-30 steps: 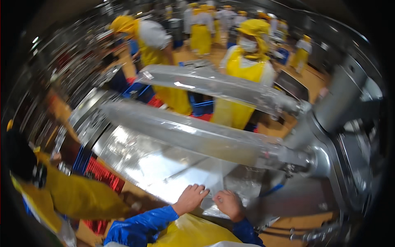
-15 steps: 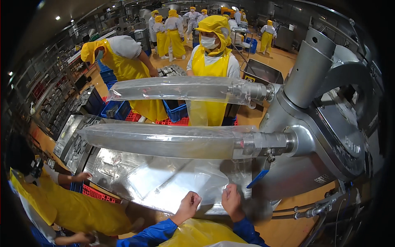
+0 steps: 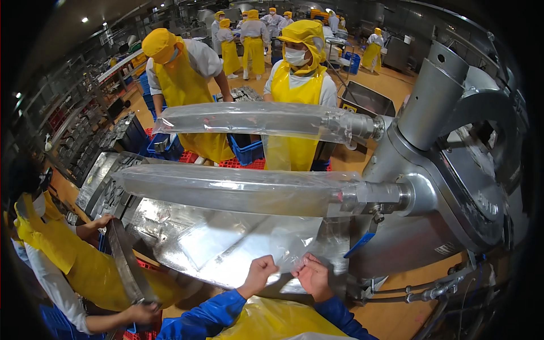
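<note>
- We see a clear plastic bag point(image 3: 283, 241) lying flat on the steel surface point(image 3: 164, 224), its near edge at our hands.
- Our left hand point(image 3: 262, 271) is curled into a narrow fist, pinching the bag's near edge between thumb and fingers.
- Our right hand point(image 3: 310, 273) sits just beside the left, fingers also closed on the same edge of the bag; the two hands are near but not touching.
- Both our sleeves are blue, over a yellow apron point(image 3: 277, 317) at the bottom of the view.
- Just above the bag a long horizontal tube point(image 3: 226, 190) sheathed in clear film sticks out leftward from the grey machine point(image 3: 447, 187) on our right.
- A second tube point(image 3: 255, 119), likewise film-covered, runs higher and farther back from the same machine.
- To our left a co-worker point(image 3: 62, 266) in a yellow apron holds a dark metal tray point(image 3: 127, 263) on edge, one hand at its top and one at its bottom.
- Beyond the tubes stand two more people in yellow aprons and hoods, with blue crates point(image 3: 249, 150) on the floor by them.
</note>
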Demonstrator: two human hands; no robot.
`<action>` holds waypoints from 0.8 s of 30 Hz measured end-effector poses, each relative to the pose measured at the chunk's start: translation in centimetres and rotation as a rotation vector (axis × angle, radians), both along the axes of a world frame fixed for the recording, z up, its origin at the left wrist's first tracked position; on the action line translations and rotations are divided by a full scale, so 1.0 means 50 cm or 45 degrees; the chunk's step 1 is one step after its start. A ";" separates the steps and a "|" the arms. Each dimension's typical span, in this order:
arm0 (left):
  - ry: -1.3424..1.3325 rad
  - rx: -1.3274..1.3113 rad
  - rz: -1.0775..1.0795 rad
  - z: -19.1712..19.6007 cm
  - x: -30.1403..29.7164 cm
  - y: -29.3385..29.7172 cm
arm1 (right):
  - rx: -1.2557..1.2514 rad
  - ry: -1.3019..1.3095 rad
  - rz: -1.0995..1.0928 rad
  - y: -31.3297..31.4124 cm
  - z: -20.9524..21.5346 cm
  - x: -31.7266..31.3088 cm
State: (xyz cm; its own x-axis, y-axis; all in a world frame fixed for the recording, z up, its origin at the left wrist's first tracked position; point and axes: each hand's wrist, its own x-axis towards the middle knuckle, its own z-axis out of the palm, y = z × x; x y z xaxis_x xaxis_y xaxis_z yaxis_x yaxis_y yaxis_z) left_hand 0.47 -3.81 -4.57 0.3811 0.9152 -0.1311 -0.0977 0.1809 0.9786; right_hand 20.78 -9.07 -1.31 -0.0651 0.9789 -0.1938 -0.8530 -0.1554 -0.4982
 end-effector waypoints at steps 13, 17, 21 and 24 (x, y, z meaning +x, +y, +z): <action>0.325 0.149 0.046 0.001 -0.015 -0.029 | 0.058 -1.188 -0.172 -0.001 -0.107 0.088; 0.108 -0.057 0.157 -0.010 -0.027 -0.025 | -0.091 -0.652 -0.808 -0.037 -0.141 0.258; -0.026 -0.160 0.230 0.042 -0.028 -0.016 | 0.162 -0.863 -0.837 -0.014 0.076 0.253; -0.111 -0.137 0.238 0.068 -0.011 -0.003 | 0.303 -1.086 -0.769 0.014 0.151 0.211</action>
